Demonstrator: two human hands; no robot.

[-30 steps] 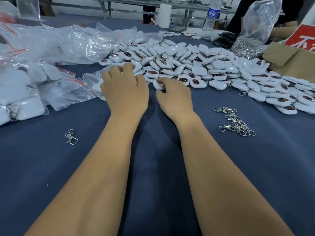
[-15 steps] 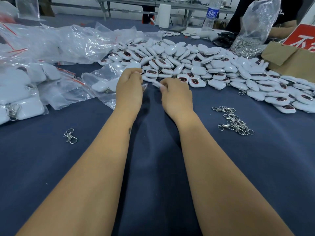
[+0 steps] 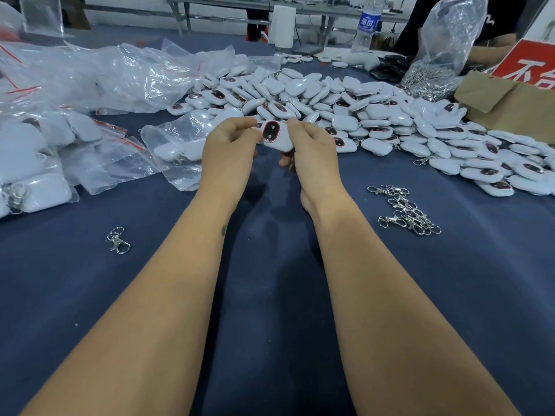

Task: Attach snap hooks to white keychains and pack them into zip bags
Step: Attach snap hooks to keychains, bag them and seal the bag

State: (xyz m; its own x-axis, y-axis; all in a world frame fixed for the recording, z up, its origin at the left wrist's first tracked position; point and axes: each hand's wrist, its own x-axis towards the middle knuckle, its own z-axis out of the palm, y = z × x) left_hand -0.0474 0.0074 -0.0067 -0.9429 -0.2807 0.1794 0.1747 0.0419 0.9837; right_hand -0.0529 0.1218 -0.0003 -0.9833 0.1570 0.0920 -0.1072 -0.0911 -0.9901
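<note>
Filled zip bags [image 3: 45,163] lie at left, so some packing is done. The left hand [image 3: 228,151] and right hand [image 3: 312,145] pinch 1 white keychain [image 3: 274,135] between them. Loose snap hooks [image 3: 405,210] and a big keychain pile [image 3: 375,115] remain.

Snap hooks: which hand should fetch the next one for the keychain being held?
Probably the right hand: the pile of snap hooks lies on its side of the cloth. Both hands pinch the keychain, so the left hand could keep it. The single hook lies farther out.
</note>
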